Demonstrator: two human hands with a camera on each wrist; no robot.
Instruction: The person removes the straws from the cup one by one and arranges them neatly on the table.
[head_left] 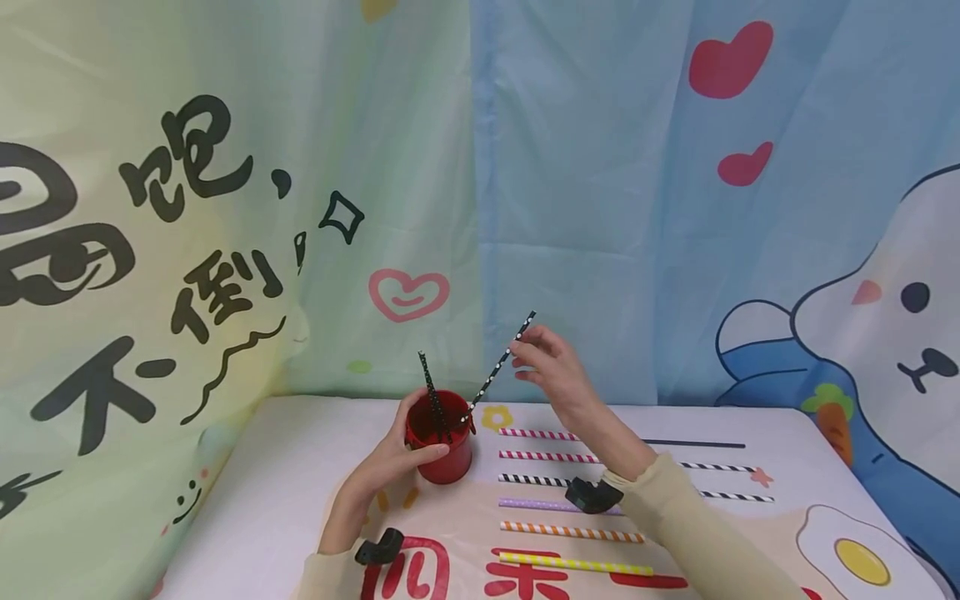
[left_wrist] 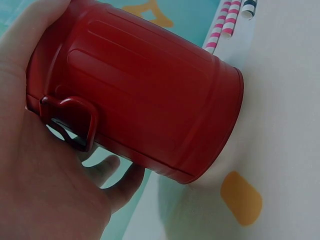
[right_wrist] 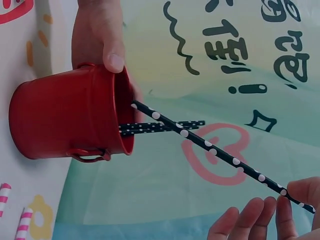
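Note:
My left hand (head_left: 393,458) grips a small red metal bucket (head_left: 447,468) from its left side, thumb across the front. Its handle loop shows close up in the left wrist view. Thin black straws with small white dots (right_wrist: 150,128) lean inside the bucket and stick out past the rim. Between thumb and fingertips, my right hand (head_left: 553,371) pinches the upper part of a black straw with larger white dots (head_left: 491,377). That straw slants down to the left, its lower end at the bucket's mouth; whether it touches the rim, I cannot tell.
Paper straws lie in rows on the table right of the bucket: pink-striped (head_left: 543,456), black-striped (head_left: 532,480), purple (head_left: 536,504), orange-striped (head_left: 570,532), yellow (head_left: 573,564), and a dark one (head_left: 693,443). My right forearm passes above several. A printed curtain (head_left: 570,208) hangs behind.

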